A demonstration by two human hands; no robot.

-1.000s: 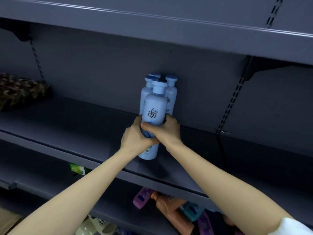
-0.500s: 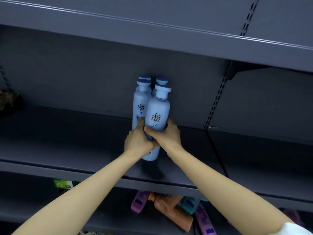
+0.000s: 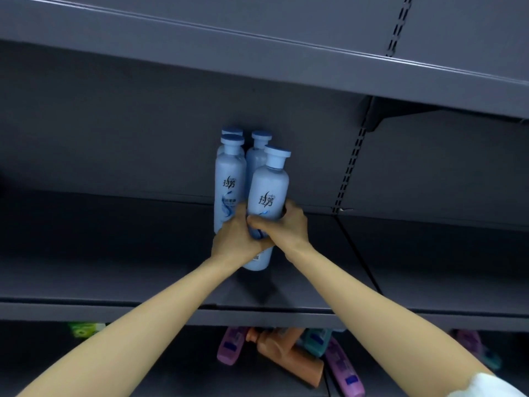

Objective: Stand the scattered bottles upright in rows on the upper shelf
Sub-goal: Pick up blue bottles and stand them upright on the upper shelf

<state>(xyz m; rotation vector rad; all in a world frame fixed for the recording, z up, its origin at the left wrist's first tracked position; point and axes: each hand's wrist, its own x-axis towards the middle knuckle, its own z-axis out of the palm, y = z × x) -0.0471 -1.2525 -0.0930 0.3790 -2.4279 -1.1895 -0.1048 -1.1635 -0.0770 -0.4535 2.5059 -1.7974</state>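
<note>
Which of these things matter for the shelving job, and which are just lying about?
Job: blue bottle gripped by left hand and right hand; standing bottles; upper shelf; toppled bottles below, probably next.
Lying about: green item, lower left.

Upper shelf (image 3: 114,253) w/ upright blue bottles (image 3: 230,179).

Front bottle (image 3: 267,193): black characters "拉芳" at mid-body with a thin curved stroke above them. The print below is covered. There is a white patch near the base, too small to read.
Left bottle (image 3: 230,179): same "拉芳" mark. A line of small pale characters beneath it is too blurred to read.
Purple bottles (image 3: 345,371), lower shelf: blue labels, illegible.
Green tag (image 3: 83,329), far left: illegible.
</note>
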